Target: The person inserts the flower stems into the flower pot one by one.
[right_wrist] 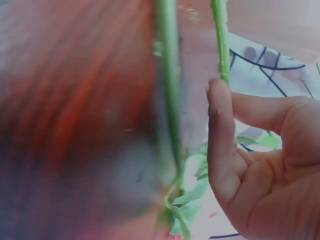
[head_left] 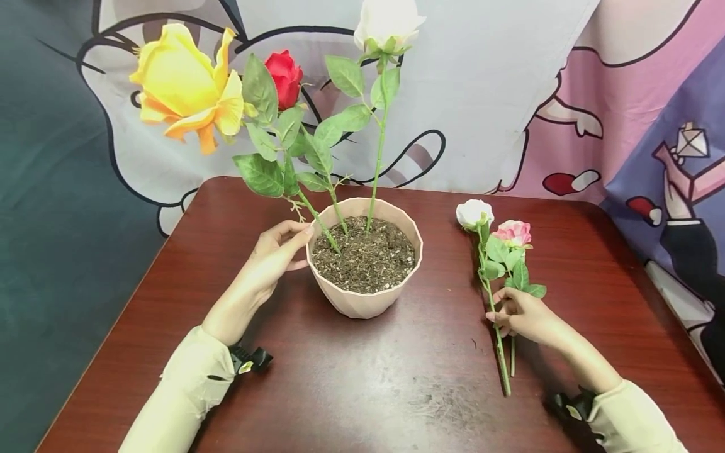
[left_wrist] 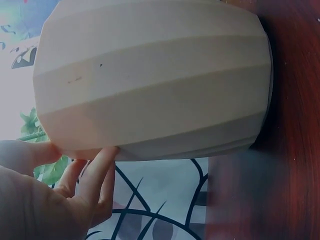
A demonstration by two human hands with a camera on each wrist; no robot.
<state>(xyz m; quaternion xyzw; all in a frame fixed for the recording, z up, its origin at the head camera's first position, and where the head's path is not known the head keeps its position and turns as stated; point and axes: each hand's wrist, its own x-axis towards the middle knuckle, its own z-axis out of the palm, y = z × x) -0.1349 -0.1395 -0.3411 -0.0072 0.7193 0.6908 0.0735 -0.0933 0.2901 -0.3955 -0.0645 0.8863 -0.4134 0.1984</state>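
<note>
A cream faceted flower pot filled with dark soil stands on the table. My left hand holds its left side, thumb at the rim and fingers against the outer wall. Three artificial roses rise from the soil: a yellow rose, a red rose and a tall white rose. To the right, my right hand pinches the stem of a smaller white rose between thumb and forefinger. A pink rose lies beside it, its stem partly hidden by that hand.
The reddish-brown wooden table carries the pot and the loose roses. Behind it hangs a cartoon-printed cloth, and a dark green surface lies to the left. Black camera straps sit on both wrists.
</note>
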